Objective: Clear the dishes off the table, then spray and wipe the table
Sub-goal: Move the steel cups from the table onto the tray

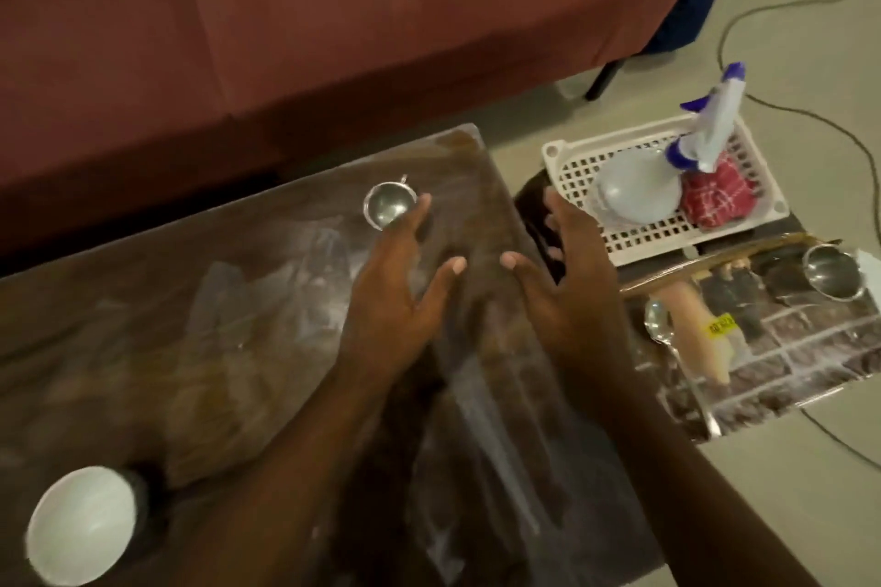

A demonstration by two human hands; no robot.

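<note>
Both hands spread, empty — left hand (391,296), right hand (567,281).

Steel cup (390,204) set at the desk's (167,324) far edge, bowl (81,523) at its near left corner, sofa (286,24) behind, basket (634,229) placed to the right, spray bottle (705,129) and cloth (717,200) held in it.
</note>
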